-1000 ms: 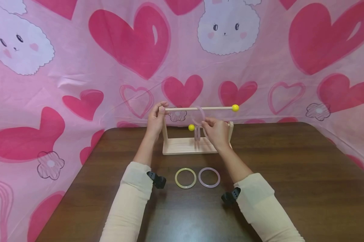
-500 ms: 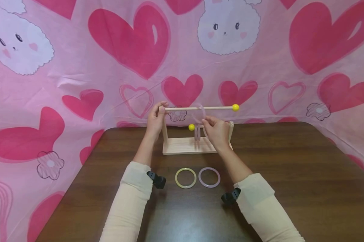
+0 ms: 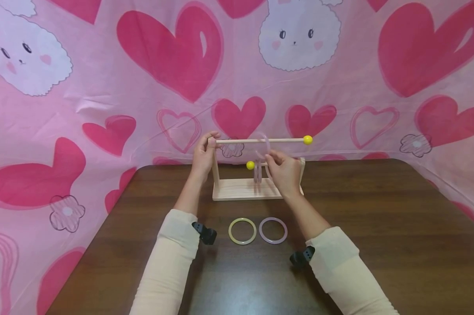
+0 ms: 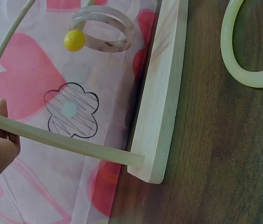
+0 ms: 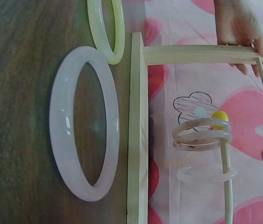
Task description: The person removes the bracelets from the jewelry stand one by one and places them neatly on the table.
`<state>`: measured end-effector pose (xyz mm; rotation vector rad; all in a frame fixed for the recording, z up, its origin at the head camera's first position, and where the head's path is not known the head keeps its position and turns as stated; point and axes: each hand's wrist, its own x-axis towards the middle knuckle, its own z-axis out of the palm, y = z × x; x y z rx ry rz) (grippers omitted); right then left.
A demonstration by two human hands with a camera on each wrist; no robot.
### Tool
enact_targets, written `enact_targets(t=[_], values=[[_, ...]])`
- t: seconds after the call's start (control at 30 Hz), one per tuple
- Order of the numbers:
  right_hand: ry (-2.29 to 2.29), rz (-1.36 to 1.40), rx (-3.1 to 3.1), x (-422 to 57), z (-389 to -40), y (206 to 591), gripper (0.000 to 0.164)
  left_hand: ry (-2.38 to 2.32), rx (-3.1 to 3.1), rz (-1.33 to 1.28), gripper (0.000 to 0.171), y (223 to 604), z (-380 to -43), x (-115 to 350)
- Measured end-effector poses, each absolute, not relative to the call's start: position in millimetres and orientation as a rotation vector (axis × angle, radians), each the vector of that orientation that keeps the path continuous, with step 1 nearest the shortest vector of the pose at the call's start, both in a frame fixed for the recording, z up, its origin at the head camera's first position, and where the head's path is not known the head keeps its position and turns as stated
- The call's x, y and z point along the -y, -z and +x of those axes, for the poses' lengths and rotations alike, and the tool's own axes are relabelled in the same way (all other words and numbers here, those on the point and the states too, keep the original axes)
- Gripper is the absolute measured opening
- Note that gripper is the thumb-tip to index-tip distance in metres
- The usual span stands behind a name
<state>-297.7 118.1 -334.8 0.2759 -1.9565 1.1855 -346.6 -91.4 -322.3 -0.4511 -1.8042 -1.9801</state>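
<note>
From where I stand, the wooden stand point(image 3: 241, 190) on the dark table point(image 3: 378, 240) is what carries most of the rings. Its lower rod point(image 5: 227, 198) bears three: two marbled rings point(image 4: 106, 46) close together by the yellow ball point(image 3: 250, 165) at the tip, and a clear whitish ring point(image 5: 201, 179) set apart further along. The right wrist camera shows that third one plainly, while from the head it is partly covered by the right hand point(image 3: 285, 172). That hand pinches a pale pink ring point(image 3: 267, 147) between thumb and fingers, the ring encircling the upper rod point(image 3: 237, 141), short of its yellow end ball point(image 3: 308, 140). The left hand point(image 3: 203, 155) grips the top of the left-hand post, with thumb on the near side; the left wrist view shows fingertips reaching past the post, and brown streaks in the marbled pair. In front of the stand, a yellow ring point(image 4: 229, 51) and a lilac ring point(image 5: 61, 126) lie flat, just beside each other.
</note>
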Motion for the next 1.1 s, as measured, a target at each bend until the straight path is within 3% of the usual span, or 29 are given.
enact_targets(t=[1.1], values=[[-1.163,0.207,1.819,-126.3,-295.1,337.2,0.012,1.964,1.818,-0.457,0.035,321.3,-343.7,91.3]])
